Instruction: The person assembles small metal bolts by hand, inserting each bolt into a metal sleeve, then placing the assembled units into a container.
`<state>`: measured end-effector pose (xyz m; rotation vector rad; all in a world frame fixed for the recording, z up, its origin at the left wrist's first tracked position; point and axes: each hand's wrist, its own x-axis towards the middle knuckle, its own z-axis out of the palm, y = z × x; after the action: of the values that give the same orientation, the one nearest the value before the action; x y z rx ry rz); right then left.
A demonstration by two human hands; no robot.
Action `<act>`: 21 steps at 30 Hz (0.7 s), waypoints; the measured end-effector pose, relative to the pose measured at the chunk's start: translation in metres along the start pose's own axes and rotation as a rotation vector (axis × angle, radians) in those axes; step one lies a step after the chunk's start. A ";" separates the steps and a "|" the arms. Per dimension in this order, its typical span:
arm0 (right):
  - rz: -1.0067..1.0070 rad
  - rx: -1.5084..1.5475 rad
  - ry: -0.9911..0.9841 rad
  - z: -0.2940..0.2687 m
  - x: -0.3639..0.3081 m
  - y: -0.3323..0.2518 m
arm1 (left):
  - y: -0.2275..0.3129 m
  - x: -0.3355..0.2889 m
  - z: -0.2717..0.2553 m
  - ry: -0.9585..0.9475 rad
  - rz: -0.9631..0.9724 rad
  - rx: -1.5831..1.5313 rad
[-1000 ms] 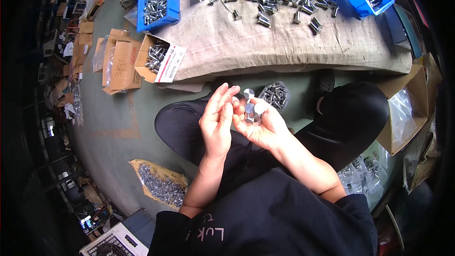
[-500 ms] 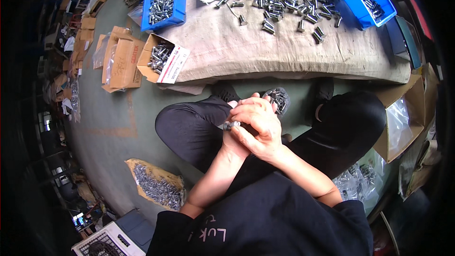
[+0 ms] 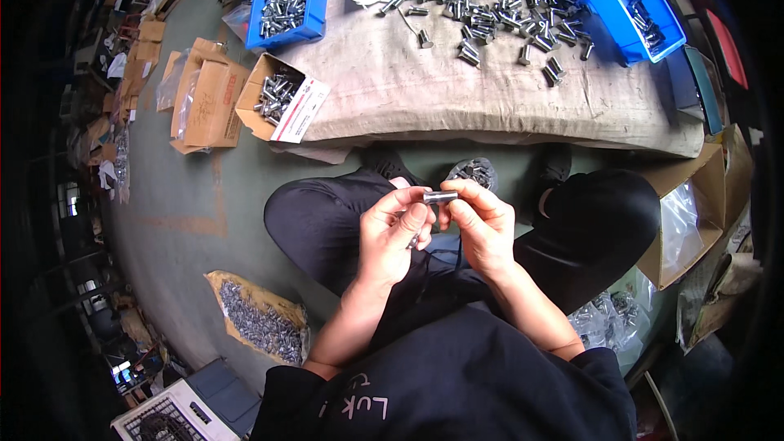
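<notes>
A short, shiny metal bolt (image 3: 441,197) lies level between my hands above my lap. My left hand (image 3: 388,233) pinches its left end with thumb and forefinger. At the other end, the thumb and fingertips of my right hand (image 3: 487,224) close on it. More small metal pieces (image 3: 414,240) show under the curled lower fingers of my left hand; their exact kind is partly hidden. Just beyond my hands, a clear plastic bag of metal parts (image 3: 474,171) sits on the floor, partly covered by my right fingers.
Loose bolts (image 3: 490,12) are heaped on a cloth-covered surface (image 3: 392,102) ahead. Blue bins (image 3: 314,26) stand at its left and right, with a carton of bolts (image 3: 278,102) at its left edge. A sack of small parts (image 3: 261,318) lies left; an open carton (image 3: 682,220) stands right.
My hands were cupped together, right over left, with a metal piece at the thumb. Now they have parted and hold one bolt level between their fingertips.
</notes>
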<state>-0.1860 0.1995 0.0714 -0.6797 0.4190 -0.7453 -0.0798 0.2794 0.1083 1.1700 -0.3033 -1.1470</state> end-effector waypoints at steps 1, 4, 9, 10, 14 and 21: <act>0.002 0.001 -0.001 0.001 0.000 0.000 | -0.002 0.000 -0.001 0.024 0.033 0.015; -0.054 -0.124 -0.037 0.000 -0.002 -0.001 | -0.002 0.002 -0.002 0.015 0.071 0.010; -0.001 -0.131 -0.021 -0.003 -0.005 -0.001 | 0.002 0.002 0.001 0.031 0.164 0.182; -0.001 -0.130 -0.019 -0.002 -0.005 -0.002 | 0.004 0.003 0.001 0.001 0.219 0.268; 0.041 -0.004 0.018 0.002 -0.003 -0.004 | 0.003 0.008 -0.007 -0.106 0.398 0.457; -0.025 -0.165 -0.001 0.000 -0.004 -0.002 | 0.003 0.004 -0.001 0.059 0.165 0.292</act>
<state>-0.1897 0.2006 0.0732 -0.8416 0.4758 -0.7387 -0.0755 0.2762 0.1085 1.4040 -0.5255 -0.9417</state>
